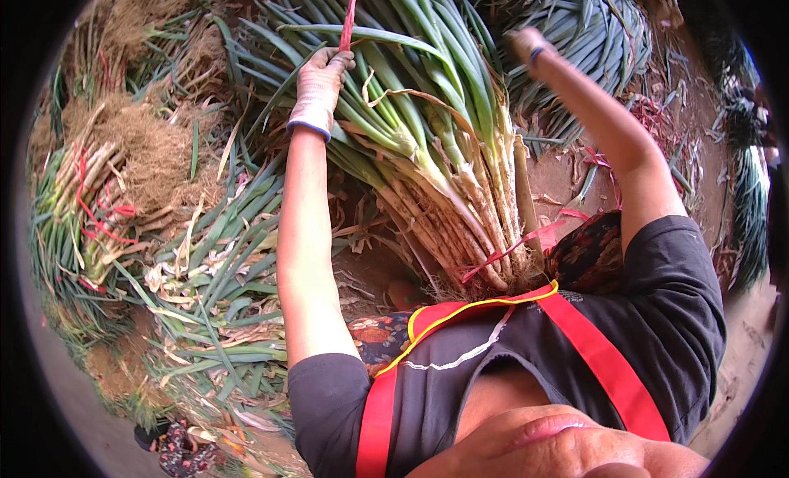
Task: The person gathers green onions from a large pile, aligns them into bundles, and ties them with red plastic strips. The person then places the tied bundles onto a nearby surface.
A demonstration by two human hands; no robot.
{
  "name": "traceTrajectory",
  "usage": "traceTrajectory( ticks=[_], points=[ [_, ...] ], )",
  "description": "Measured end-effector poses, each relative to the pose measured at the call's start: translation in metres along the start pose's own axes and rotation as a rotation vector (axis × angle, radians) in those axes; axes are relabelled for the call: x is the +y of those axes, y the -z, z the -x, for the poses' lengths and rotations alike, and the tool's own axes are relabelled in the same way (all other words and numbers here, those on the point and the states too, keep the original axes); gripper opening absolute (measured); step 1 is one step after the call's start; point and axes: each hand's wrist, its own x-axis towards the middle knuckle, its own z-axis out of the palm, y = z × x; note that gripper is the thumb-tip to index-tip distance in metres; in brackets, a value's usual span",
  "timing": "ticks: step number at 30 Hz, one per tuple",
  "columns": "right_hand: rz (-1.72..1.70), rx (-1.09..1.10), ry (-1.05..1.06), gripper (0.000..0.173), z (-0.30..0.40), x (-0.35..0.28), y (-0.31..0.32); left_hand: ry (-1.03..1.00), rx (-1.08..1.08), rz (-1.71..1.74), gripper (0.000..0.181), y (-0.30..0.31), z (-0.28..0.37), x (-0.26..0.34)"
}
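In front of me a big bunch of long green onions lies with its leaves pointing away and its soil-stained white stems and roots near my apron. My left hand, in a pale knitted glove with a blue cuff, grips a red plastic strip that sticks up above its fingers over the leaves. To the right of the leaves is my right hand, also gloved and blurred; its fingers are hard to make out. Another red strip crosses the stems near the roots.
Onion bundles bound with red strips lie at the left, their roots showing. A rounded heap of green onions sits at the back right. Leaf trimmings cover the ground on my left. Red strips lie at the right. A person is at the lower left.
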Motion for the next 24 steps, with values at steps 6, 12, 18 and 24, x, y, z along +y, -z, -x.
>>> traceTrajectory(
  ticks=[6,12,18,24],
  points=[
    [-0.151,-0.240,0.030,0.047,0.070,-0.037,-0.083,-0.031,0.167,-0.121,0.015,0.022,-0.012,-0.047],
    [-0.112,-0.073,0.105,0.027,-0.028,0.009,-0.041,0.030,0.185,0.024,0.008,0.020,-0.002,-0.039],
    [0.781,-0.012,0.551,0.038,-0.059,0.010,-0.030,0.013,0.133,0.118,0.008,0.005,-0.002,-0.033],
    [0.924,-0.098,0.641,0.026,-0.082,-0.005,-0.025,0.057,0.130,0.068,0.012,0.042,0.013,-0.011]
  ],
)
